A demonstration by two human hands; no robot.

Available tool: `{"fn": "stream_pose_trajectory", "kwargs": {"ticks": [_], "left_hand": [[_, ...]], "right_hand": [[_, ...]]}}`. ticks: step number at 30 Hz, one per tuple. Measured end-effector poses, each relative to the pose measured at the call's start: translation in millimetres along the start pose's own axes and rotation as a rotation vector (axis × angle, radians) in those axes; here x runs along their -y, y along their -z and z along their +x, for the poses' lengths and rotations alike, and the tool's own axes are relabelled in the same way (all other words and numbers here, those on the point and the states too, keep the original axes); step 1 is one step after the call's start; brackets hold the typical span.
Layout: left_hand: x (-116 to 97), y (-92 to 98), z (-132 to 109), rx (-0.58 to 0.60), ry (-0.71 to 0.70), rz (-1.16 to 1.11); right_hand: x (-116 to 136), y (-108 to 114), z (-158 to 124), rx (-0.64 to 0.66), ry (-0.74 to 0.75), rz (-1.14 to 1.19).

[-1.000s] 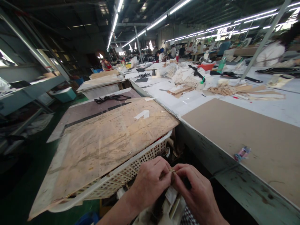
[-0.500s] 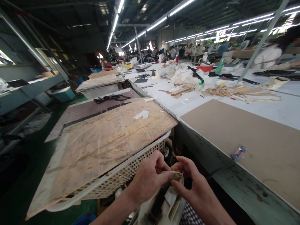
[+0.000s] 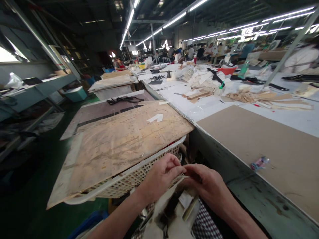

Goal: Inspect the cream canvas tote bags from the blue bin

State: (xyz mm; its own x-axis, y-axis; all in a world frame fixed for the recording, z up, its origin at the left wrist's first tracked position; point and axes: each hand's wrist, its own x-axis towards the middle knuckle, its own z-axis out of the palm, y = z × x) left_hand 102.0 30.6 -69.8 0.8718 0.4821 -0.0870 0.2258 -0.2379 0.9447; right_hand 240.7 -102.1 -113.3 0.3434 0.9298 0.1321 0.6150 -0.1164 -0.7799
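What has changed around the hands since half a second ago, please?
The right hand, spread wider earlier, has closed in to meet the left hand near the far edge of the pale piece; whether they grip it is hidden. More of that piece now shows. The white paper on the board and the packet on the tan sheet stayed put.

One camera, worn on the person's head, looks forward and down from above the left hand (image 3: 161,176) and right hand (image 3: 208,180), which sit close to it at bottom centre, the forearms running in from the lower edge. The wide view takes in the wooden board (image 3: 127,142) to the left and the long bench (image 3: 180,105) to the right at middle range, then reaches deep down the workshop, where rows of ceiling strip lights (image 3: 175,20) recede along the top.
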Motion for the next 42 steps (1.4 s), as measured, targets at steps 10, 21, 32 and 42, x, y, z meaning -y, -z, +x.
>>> {"fn": "stream_pose_trajectory", "kwargs": {"ticks": [10, 21, 32, 42], "left_hand": [[17.0, -4.2, -116.1, -0.231, 0.255, 0.108], [14.6, -12.7, -129.9, -0.306, 0.477, 0.196], [25.8, -26.9, -126.1, -0.461, 0.417, 0.085], [57.6, -31.2, -117.2, -0.757, -0.155, 0.61]], "right_hand": [[-8.3, -12.3, 1.2, 0.073, 0.108, 0.0], [-31.2, -19.4, -1.9, 0.188, -0.196, 0.163], [-26.3, -23.2, 6.4, 0.083, -0.149, 0.054], [-45.7, -25.3, 8.4, 0.162, -0.208, 0.084]]}}
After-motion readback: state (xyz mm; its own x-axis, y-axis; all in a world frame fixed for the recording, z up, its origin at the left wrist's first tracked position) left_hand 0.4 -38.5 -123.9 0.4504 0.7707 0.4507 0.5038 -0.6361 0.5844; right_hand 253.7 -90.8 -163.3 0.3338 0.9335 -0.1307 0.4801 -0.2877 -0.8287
